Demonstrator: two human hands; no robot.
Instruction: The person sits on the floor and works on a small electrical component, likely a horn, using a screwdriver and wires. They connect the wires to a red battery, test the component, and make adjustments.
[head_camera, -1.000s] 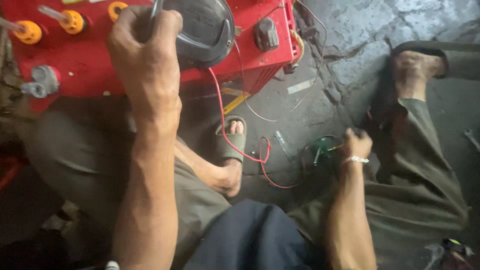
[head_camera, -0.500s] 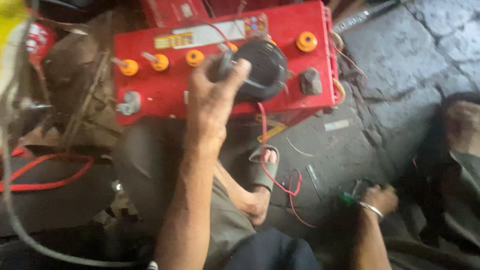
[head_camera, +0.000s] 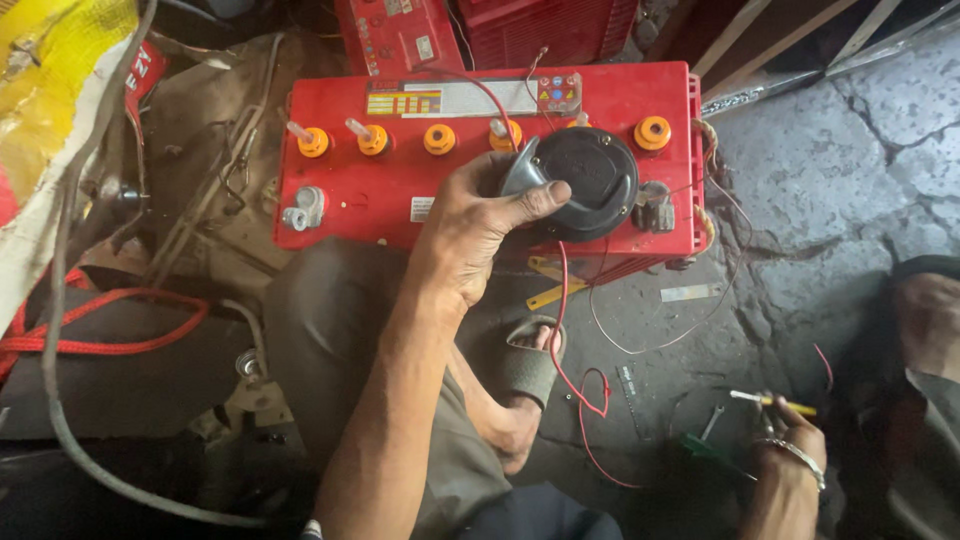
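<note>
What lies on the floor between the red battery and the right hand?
In the head view, between the red battery and the right hand: a loose red wire, a thin pale wire, a small spanner and cracked concrete floor.

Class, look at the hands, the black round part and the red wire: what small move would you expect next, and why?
Probably the right hand lifts its yellow-handled tool toward the black round part. The left hand holds that part on the red battery, its red wire hangs loose to the floor, and the right hand is far off.
</note>
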